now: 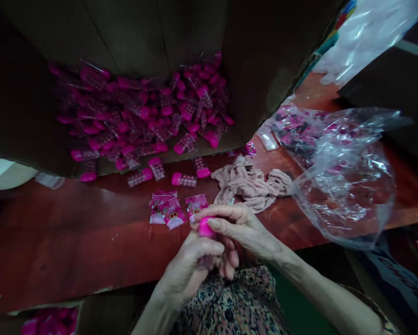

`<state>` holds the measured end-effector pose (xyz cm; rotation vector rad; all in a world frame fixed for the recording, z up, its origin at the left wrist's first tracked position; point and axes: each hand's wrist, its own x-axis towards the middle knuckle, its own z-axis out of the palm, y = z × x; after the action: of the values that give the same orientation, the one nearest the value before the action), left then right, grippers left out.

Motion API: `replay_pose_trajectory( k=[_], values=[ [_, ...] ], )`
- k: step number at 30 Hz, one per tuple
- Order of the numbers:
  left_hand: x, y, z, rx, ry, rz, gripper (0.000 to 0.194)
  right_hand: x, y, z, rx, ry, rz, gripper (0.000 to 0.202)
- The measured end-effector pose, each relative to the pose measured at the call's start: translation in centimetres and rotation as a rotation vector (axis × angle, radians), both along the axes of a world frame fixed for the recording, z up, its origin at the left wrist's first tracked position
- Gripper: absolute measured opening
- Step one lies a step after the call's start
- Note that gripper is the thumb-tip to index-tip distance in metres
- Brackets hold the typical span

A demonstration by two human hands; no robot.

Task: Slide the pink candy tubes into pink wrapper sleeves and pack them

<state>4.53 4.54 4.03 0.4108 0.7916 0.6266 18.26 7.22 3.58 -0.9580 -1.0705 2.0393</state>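
My right hand [235,228] pinches a bright pink cap [206,227] between thumb and fingers. Just below, my left hand [195,260] closes around the small clear container under that cap; its body is mostly hidden by my fingers. Beyond my hands, a single pink sachet [196,204] lies on the red table [72,232], with a small overlapping group of sachets [167,209] to its left. Several pink-capped clear containers [184,179] with rows of small round pieces inside lie loose behind the sachets.
A large cardboard box [254,70] lies with its opening towards me, a heap of pink-capped containers [142,111] inside. To the right are a crumpled beige cloth [252,184] and a clear plastic bag [348,186] with pink packets. A lower box holds pink items [51,321].
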Motion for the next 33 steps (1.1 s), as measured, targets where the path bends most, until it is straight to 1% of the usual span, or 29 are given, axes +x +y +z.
replay_pose_trajectory(
  k=[2,3,5,6,9,11,14,17,19,21,24,25,27,28,29,30,31,33],
  values=[
    [0.1,-0.4,-0.2,0.065,0.159,0.034,0.015,-0.4,-0.3,-0.2,-0.084,0.014,-0.029,0.034],
    [0.1,-0.5,-0.3,0.098,0.248,0.063,0.018,-0.7,-0.5,-0.2,-0.082,0.003,-0.069,0.033],
    [0.0,-0.9,-0.6,0.157,0.378,0.111,0.022,-1.2,-1.0,-0.1,0.003,-0.059,-0.151,0.03],
    [-0.1,-1.1,-0.7,0.182,0.406,0.12,0.024,-1.4,-1.2,0.0,0.06,-0.099,-0.17,0.028],
    [-0.4,-1.5,-1.0,0.225,0.424,0.1,0.029,-1.7,-1.8,0.4,0.184,-0.19,-0.181,0.027],
    [-0.5,-1.6,-1.1,0.246,0.451,0.106,0.03,-1.7,-2.0,0.5,0.204,-0.219,-0.19,0.026],
    [-0.6,-1.6,-1.3,0.252,0.461,0.118,0.03,-1.8,-2.0,0.5,0.135,-0.135,-0.177,0.026],
    [-0.7,-1.5,-1.5,0.238,0.38,0.085,0.033,-2.0,-1.9,0.4,0.036,-0.024,-0.181,0.025],
    [-0.6,-1.4,-1.6,0.202,0.305,0.084,0.034,-2.0,-2.0,0.5,0.019,-0.03,-0.198,0.026],
    [-0.6,-1.3,-1.4,0.131,0.209,0.098,0.034,-1.8,-2.2,0.6,0.059,-0.109,-0.176,0.029],
    [-0.4,-1.1,-0.8,0.005,0.108,0.155,0.035,-1.2,-2.8,0.7,0.206,-0.321,-0.093,0.037],
    [-0.3,-1.0,-0.5,-0.021,0.12,0.19,0.035,-1.1,-2.9,0.6,0.27,-0.398,-0.058,0.048],
    [-0.2,-0.7,0.0,-0.045,0.201,0.271,0.032,-0.9,-3.1,0.3,0.419,-0.537,0.001,0.084],
    [-0.2,-0.6,0.2,-0.048,0.253,0.306,0.03,-0.9,-3.2,0.1,0.505,-0.595,0.015,0.097],
    [-0.1,-0.6,0.4,-0.049,0.304,0.334,0.03,-1.0,-3.2,-0.1,0.598,-0.645,0.011,0.104],
    [-0.1,-0.5,0.5,-0.049,0.35,0.354,0.032,-1.0,-3.2,-0.3,0.693,-0.687,-0.005,0.105],
    [0.0,-0.5,0.7,-0.048,0.394,0.363,0.037,-1.1,-3.1,-0.4,0.784,-0.72,-0.027,0.102],
    [0.0,-0.7,0.9,-0.04,0.462,0.351,0.048,-1.2,-3.0,-0.4,0.935,-0.766,-0.05,0.088]
  ],
)
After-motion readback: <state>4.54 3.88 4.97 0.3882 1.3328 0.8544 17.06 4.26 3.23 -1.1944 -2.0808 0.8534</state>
